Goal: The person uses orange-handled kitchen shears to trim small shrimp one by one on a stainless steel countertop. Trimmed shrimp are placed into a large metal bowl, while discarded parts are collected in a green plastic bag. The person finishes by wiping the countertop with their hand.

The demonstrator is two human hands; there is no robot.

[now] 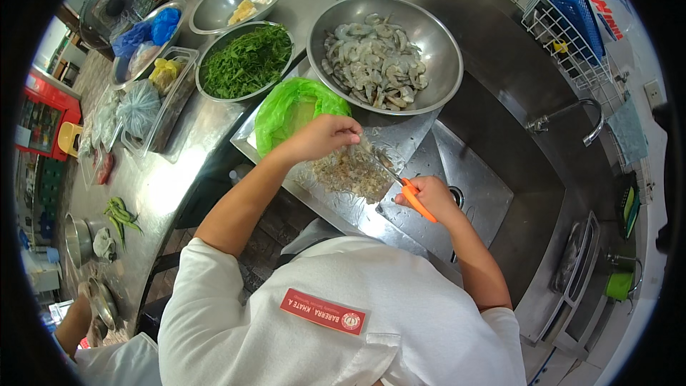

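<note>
My right hand (431, 199) grips scissors with orange handles (417, 201), their blades pointing up and left toward my left hand (335, 134). Pinched in my left fingertips is a small greyish shrimp (365, 145), partly hidden by the fingers and blurred against what lies behind. Below both hands, a heap of shrimp trimmings and shells (351, 171) spreads over a wet metal surface (445, 171). A bright green plastic bag (273, 112) lies just beyond my left wrist. Past the hands, a wide steel bowl (442, 64) holds a pile of raw grey shrimp (375, 59).
Left of the shrimp stand a bowl of green leaves (246, 61) and a steel bowl (209, 16) with a yellowish lump. Bagged food (139, 107) and green peppers (122, 214) lie on the steel counter (177, 171). A faucet (568, 110) is at right. Another person's arm (75, 327) shows lower left.
</note>
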